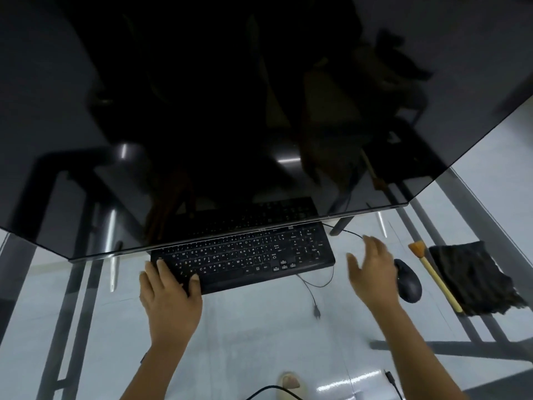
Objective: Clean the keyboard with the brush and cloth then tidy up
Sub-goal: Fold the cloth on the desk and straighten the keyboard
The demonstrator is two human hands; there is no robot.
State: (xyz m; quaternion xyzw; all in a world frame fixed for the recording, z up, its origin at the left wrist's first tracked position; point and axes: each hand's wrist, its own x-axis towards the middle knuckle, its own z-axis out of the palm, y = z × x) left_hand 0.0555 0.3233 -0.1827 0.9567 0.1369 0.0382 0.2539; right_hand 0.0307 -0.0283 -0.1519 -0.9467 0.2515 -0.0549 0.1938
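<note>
While left hand (170, 290) rests on keyboard (245, 258), right hand (372, 267) hovers.

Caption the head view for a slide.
Left hand rests on black keyboard; right hand hovers open near wooden-handled brush and dark cloth.

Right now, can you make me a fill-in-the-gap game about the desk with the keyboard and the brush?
1. The left hand rests on the black ____.
2. The brush lies between the mouse and the dark ____.
3. The right hand is open and holds ____.
4. The desk top is made of see-through ____.

Missing words: keyboard; cloth; nothing; glass
</note>
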